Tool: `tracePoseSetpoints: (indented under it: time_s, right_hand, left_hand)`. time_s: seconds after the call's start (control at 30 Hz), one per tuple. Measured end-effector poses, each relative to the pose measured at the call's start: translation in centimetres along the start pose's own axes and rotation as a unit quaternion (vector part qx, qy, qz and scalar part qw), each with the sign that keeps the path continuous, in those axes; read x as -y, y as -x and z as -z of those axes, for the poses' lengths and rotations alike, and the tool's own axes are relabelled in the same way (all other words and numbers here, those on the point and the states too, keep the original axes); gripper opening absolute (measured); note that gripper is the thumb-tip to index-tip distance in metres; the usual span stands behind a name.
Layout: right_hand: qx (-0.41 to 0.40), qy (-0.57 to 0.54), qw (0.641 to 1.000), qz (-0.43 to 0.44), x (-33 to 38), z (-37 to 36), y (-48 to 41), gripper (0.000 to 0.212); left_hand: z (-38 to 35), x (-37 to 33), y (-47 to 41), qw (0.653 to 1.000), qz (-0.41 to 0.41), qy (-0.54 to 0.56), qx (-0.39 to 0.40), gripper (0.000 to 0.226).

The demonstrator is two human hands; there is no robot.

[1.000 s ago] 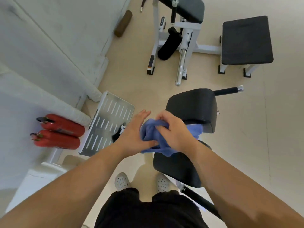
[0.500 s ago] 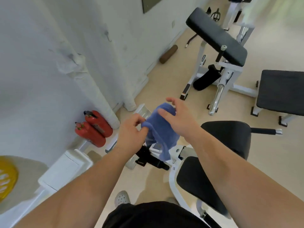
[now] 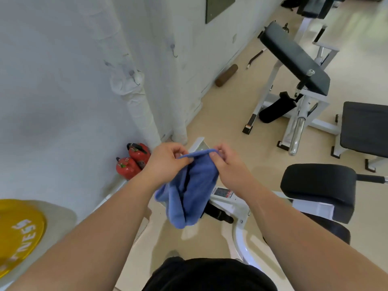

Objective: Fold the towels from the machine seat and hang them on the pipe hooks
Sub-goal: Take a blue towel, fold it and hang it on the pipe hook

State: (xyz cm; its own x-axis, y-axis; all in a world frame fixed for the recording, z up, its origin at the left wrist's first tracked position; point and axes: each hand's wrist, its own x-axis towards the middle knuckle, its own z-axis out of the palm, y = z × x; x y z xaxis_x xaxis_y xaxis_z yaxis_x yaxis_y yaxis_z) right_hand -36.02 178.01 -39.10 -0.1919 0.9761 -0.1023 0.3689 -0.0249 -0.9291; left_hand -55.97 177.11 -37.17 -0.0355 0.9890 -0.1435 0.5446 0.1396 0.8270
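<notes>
Blue towel [image 3: 191, 192] is hanging in loose folds in mid-air, over the white machine frame [image 3: 238, 208], left of the black seat pad [image 3: 319, 185]. Left hand [image 3: 168, 159] and right hand [image 3: 227, 163] are each pinching its top edge, close together, forearms reaching forward. Wrapped pipe [image 3: 138, 110] is standing ahead-left by the wall, red extinguishers [image 3: 134, 161] sitting near its foot.

Left hand [image 3: 168, 159] and right hand [image 3: 227, 162] pinch blue towel [image 3: 190, 192] aloft.

Beige floor [image 3: 220, 122] w/ 2 red extinguishers [image 3: 128, 168] by wall, brown roller [image 3: 226, 75], white-frame gym bench [image 3: 294, 57]
</notes>
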Motion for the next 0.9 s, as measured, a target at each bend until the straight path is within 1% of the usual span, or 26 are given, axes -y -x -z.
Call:
tracePoseSetpoints:
  time_s: [0.1, 0.17, 0.23, 0.33, 0.43, 0.53, 0.6, 0.67, 0.73, 0.8, 0.83, 0.87, 0.9]
  right_hand:
    - [0.007, 0.008, 1.0, 0.024, 2.7, -2.0, -0.9, 0.01]
    - [-0.004, 0.009, 0.999, 0.042, 4.4, -3.1, -1.6, 0.011]
    - [-0.033, 0.019, 0.998, 0.053, 5.6, -3.9, -2.4, 0.012]
    - [-0.068, 0.057, 0.995, 0.048, 6.1, -4.7, -3.3, 0.012]
    - [-0.075, 0.09, 0.993, 0.031, 5.4, -5.1, -4.2, 0.013]
    - [-0.046, 0.125, 0.991, 0.015, 4.1, -5.1, -5.0, 0.008]
    - [-0.025, 0.151, 0.988, 0.021, 3.4, -4.8, -5.4, 0.005]
    - [0.003, 0.189, 0.981, 0.032, 2.9, -4.4, -5.9, 0.005]
    - [0.037, 0.214, 0.975, 0.044, 2.9, -4.3, -6.1, 0.006]
    - [0.078, 0.202, 0.974, 0.072, 3.3, -4.5, -6.4, 0.011]
    - [0.101, 0.186, 0.973, 0.087, 3.6, -4.7, -6.5, 0.015]
    - [0.13, 0.169, 0.972, 0.102, 3.9, -4.9, -6.6, 0.018]
    - [0.16, 0.152, 0.968, 0.122, 4.3, -5.1, -6.7, 0.019]
  left_hand:
    - [3.2, 4.4, 0.6, 0.996, 0.038, -0.027, 0.077, 0.022]
    - [4.7, 7.6, 1.4, 0.993, 0.061, -0.032, 0.097, 0.032]
    - [6.0, 10.6, 2.5, 0.992, 0.086, -0.024, 0.09, 0.035]
    - [7.5, 13.8, 4.0, 0.991, 0.12, 0.026, 0.053, 0.028]
    - [8.8, 15.4, 4.6, 0.988, 0.138, 0.067, 0.001, 0.02]
    - [9.9, 16.5, 4.9, 0.98, 0.158, 0.103, -0.066, 0.013]
    - [10.4, 16.5, 5.2, 0.968, 0.174, 0.125, -0.128, 0.016]
    - [10.5, 15.5, 5.3, 0.957, 0.182, 0.122, -0.19, 0.021]
    - [10.2, 13.5, 5.1, 0.95, 0.181, 0.109, -0.232, 0.019]
    - [9.5, 10.7, 4.7, 0.953, 0.159, 0.09, -0.243, 0.012]
    - [8.9, 9.1, 4.5, 0.96, 0.14, 0.075, -0.23, 0.008]
    - [8.2, 7.4, 4.2, 0.969, 0.118, 0.061, -0.208, 0.01]
    - [7.3, 5.8, 3.9, 0.979, 0.094, 0.045, -0.178, 0.018]
